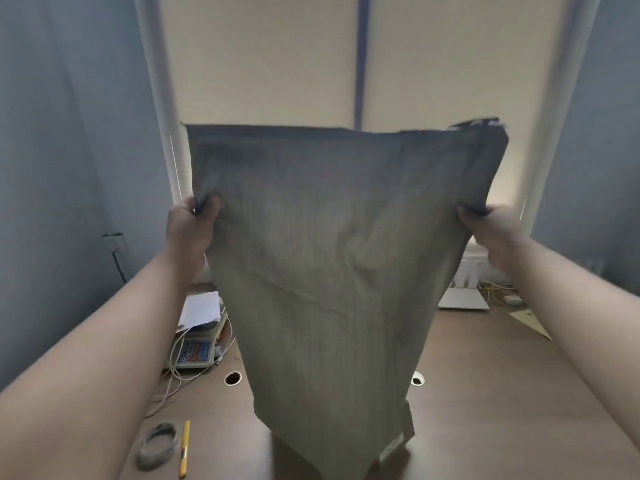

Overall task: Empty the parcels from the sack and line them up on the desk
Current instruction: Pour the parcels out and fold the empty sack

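No writing reads clearly anywhere; a pale tag (391,446) sits near the sack's lower edge, its print too blurred to make out; the keys of a scale (194,353) at the left show colour but no legible marks. The sack (329,271) hangs in the air above the worktop (502,393), held up in front of the window blind (277,64), wide at the top and narrowing towards the bottom; the left hand (192,226) pinches its left edge, fingers (211,206) clamped together on the fabric; the right hand (491,230) grips the right edge, fingers closed on the cloth there too; the sack spans between both hands, its lowest corner dropping out of frame. On the worktop, left of the sack, lie a tape roll (157,445) and a yellow pen (184,448), just beside each other; no parcels show.
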A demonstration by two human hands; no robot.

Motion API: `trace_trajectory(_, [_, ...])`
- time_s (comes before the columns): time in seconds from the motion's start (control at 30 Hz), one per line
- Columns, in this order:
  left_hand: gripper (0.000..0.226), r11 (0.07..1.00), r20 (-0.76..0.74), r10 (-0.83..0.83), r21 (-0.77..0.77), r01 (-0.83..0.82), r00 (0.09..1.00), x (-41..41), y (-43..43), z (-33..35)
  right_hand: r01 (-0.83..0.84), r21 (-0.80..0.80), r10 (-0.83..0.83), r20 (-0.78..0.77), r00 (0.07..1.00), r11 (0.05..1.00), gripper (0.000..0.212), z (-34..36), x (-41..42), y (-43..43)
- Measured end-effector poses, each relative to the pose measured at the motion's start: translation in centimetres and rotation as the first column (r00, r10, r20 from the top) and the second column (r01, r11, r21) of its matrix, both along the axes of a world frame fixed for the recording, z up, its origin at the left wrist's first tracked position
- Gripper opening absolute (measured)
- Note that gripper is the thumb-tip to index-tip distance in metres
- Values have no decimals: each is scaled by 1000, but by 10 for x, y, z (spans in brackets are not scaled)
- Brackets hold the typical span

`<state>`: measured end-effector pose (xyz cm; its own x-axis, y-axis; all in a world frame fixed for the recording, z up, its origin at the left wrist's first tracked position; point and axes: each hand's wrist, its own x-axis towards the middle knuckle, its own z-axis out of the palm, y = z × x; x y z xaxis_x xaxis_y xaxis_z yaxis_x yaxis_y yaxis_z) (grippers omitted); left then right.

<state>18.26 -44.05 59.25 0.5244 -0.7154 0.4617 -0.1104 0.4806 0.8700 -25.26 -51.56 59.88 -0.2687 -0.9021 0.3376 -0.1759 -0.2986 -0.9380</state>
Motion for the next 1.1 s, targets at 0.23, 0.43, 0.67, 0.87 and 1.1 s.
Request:
trace_trajectory(0.23, [28,999,-21,7,34,-6,1000,15,-11,2,-2,12,2,26,1000,1000,33,18,11,0])
trace_trajectory(0.43, [17,999,-14,44,-21,-44,999,20,-12,35,-26,-88,25,-10,1000,996,28,53,12,-2])
trace_trajectory(0.67, [21,999,-63,23,-37,-25,998,19,-17,41,-63,-119,69,47,997,991,9,53,17,-20])
trace_trajectory(0.87, [18,995,-51,78,-53,-81,996,19,-17,56,-120,-121,131,92,987,985,13,91,24,-10])
trace_trajectory(1.1, [21,993,-50,107,-45,-109,993,14,-22,77,-79,-142,91,81,993,987,21,94,28,-12])
